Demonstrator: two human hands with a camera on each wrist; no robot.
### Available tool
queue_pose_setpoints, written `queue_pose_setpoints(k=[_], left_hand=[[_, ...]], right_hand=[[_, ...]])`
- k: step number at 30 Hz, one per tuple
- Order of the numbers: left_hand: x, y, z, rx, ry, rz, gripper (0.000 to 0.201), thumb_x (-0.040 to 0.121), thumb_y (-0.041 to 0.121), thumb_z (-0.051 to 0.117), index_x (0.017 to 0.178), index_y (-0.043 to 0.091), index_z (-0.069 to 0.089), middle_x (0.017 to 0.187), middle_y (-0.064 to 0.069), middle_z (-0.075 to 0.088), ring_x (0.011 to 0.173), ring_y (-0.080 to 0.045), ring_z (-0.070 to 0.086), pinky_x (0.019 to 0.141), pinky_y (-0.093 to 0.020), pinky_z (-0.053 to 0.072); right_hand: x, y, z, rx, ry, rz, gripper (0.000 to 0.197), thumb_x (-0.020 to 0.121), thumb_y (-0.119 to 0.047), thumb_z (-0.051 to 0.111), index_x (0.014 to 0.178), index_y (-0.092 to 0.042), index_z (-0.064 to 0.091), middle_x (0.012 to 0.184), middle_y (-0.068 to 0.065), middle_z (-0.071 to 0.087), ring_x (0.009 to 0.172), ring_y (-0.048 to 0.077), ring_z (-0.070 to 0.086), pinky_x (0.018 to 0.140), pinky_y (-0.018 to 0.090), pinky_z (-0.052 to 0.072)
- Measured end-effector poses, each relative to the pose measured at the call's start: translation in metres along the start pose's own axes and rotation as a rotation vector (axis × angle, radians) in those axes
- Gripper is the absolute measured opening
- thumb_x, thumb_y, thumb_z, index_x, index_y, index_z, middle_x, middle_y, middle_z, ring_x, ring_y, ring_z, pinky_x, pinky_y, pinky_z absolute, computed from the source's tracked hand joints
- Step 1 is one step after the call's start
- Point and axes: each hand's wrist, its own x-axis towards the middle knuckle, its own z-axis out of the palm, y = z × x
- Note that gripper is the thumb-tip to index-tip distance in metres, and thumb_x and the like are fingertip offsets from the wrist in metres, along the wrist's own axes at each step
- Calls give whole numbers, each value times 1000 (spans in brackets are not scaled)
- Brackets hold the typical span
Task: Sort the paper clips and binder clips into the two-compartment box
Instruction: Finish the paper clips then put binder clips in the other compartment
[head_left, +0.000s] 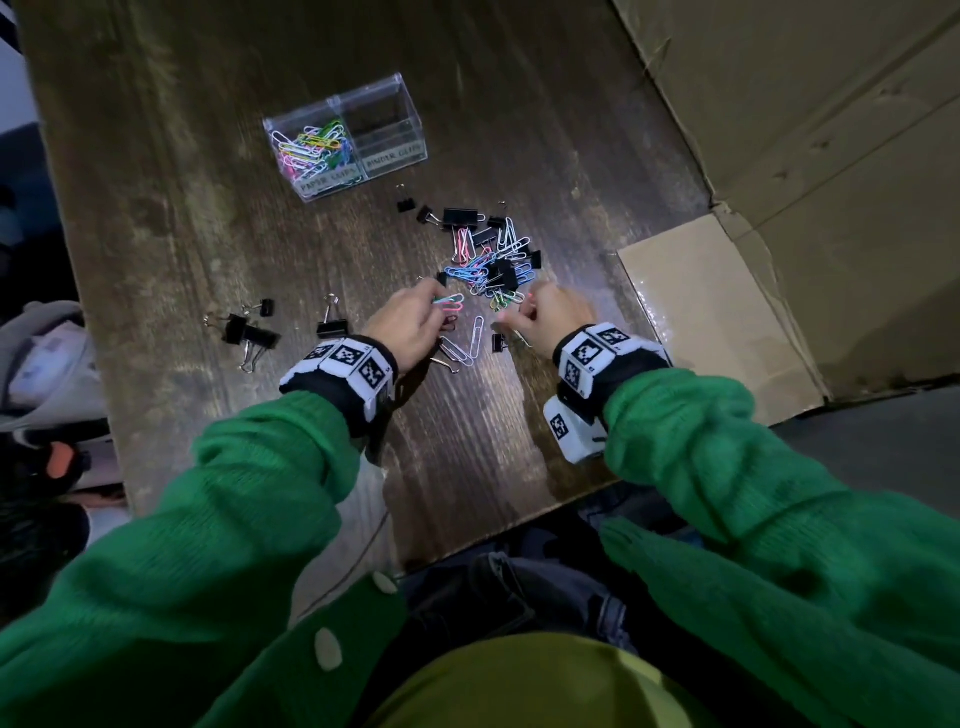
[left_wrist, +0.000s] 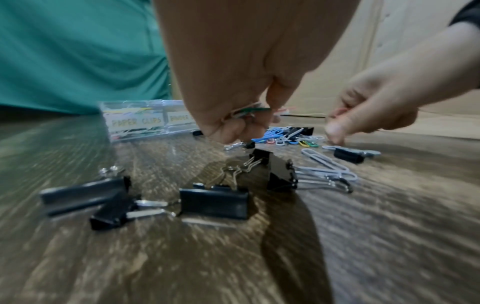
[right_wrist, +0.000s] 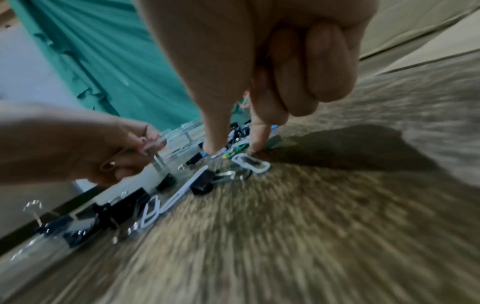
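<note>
From above, the clear box (head_left: 345, 136) sits far back on the surface (head_left: 182, 208), paper clips (head_left: 311, 148) filling its left compartment, the mixed pile (head_left: 491, 260) nearer. Beside the left wrist, the left hand (left_wrist: 233, 86) pinches several coloured clips (left_wrist: 250, 111). By the right wrist, the right hand (right_wrist: 259, 72) reaches thumb and forefinger to the pile, other fingers curled; blur hides any catch.

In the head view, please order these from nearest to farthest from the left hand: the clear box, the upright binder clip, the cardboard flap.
1. upright binder clip, just left of the left hand
2. clear box, beyond the hand, slightly left
3. cardboard flap, far right
</note>
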Motion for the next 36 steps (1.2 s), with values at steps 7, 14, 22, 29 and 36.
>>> queue_pose_setpoints(k=[7, 14, 22, 29, 36], left_hand=[[0, 4, 3, 194, -89, 24, 38, 82, 40, 62, 110, 16, 55, 109, -10, 65, 104, -29, 60, 85, -39, 49], [-2, 3, -1, 339, -242, 52, 30, 85, 32, 62, 113, 21, 58, 111, -5, 66, 106, -27, 61, 86, -37, 47], [-11, 6, -1, 510, -326, 90, 32, 90, 30, 55, 119, 18, 51, 119, -7, 62, 108, -25, 60, 85, -36, 48], [-12, 0, 4, 507, -369, 125, 30, 92, 31, 47, 116, 13, 51, 123, -8, 59, 110, -27, 58, 84, -38, 49], [-4, -13, -18, -387, -193, -160, 30, 95, 14, 46, 121, 0, 49, 103, -11, 57, 99, -19, 53, 74, -22, 35]], right_hand=[[5, -7, -2, -48, -43, -47, 16, 94, -20, 51, 83, -11, 46, 82, 8, 52, 78, 23, 51, 66, 28, 36], [7, -10, -9, 39, -136, -291, 7, 95, -9, 39, 101, -12, 35, 60, -6, 35, 49, 11, 33, 45, 22, 25], [18, -31, -4, -350, -229, -502, 14, 83, -21, 66, 96, -17, 61, 78, -6, 54, 76, 15, 47, 70, 28, 38], [36, -41, -8, -424, -321, -441, 14, 89, -17, 52, 75, -16, 53, 71, -1, 53, 71, 21, 52, 64, 29, 40], [99, -124, -64, -196, -131, -446, 19, 87, -19, 54, 95, -5, 63, 102, 17, 68, 96, 33, 63, 79, 35, 47]])
